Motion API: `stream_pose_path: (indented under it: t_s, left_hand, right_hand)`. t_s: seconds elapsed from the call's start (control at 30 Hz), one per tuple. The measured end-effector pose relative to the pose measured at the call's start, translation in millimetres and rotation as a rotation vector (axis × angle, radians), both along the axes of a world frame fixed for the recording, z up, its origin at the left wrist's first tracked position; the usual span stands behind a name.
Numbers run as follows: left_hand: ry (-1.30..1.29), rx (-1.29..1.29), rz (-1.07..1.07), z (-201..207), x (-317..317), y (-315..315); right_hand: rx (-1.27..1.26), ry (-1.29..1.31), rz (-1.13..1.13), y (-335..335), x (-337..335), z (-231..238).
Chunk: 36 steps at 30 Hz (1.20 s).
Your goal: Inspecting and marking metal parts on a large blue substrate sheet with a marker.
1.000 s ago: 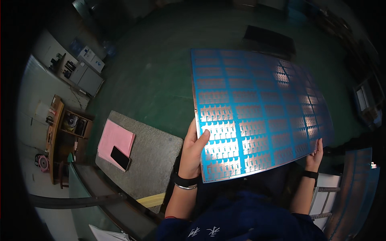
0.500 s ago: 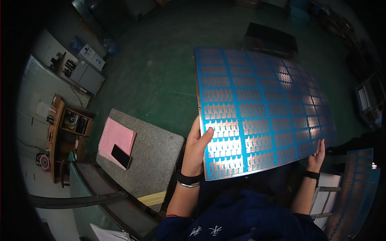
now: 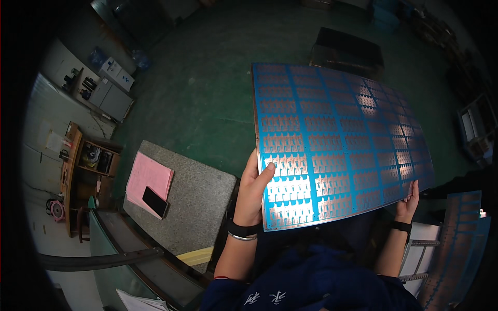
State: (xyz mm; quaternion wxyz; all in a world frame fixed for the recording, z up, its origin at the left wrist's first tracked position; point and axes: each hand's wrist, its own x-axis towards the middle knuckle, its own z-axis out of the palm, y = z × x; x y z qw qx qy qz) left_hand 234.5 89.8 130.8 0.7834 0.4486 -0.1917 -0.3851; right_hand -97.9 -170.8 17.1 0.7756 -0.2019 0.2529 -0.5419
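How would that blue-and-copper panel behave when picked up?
The panel is probably fairly stiff: it spans from the left hand to the right hand without folding. It gleams under the light, so it may be slippery.

"What's being held?"

"A large rectangular blue panel with copper-coloured patterned blocks [image 3: 340, 147]. The left hand [image 3: 251, 192] grips its left edge, thumb on top; the right hand [image 3: 407, 203] holds its near edge, towards the right end."

"And over on the left?"

"A grey speckled bench [image 3: 201, 194] carrying pink paper sheets [image 3: 149, 173], with a black rectangular phone [image 3: 155, 201] lying across their edge."

"Anything past the panel?"

"A dark box-shaped object [image 3: 345, 45] on the green floor [image 3: 202, 88]. Another blue-and-copper panel [image 3: 455, 241] shows at the lower right."
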Motion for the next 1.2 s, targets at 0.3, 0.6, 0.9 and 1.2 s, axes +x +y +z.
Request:
stream_pose_path:
  t_s: [0.3,0.6,0.9,1.2]
  left_hand:
    - [0.076,-0.043,-0.006,-2,9,12]
    - [-0.145,-0.038,-0.035,24,4,17]
    - [-0.145,0.007,-0.095,24,-2,28]
    - [-0.109,0.005,-0.05,29,-10,27]
  right_hand:
    - [0.016,-0.043,-0.002,6,-9,-5]
    - [-0.034,0.056,-0.064,12,-13,-12]
    - [-0.096,-0.041,0.053,13,-15,-12]
    - [-0.103,-0.052,0.038,10,-20,-19]
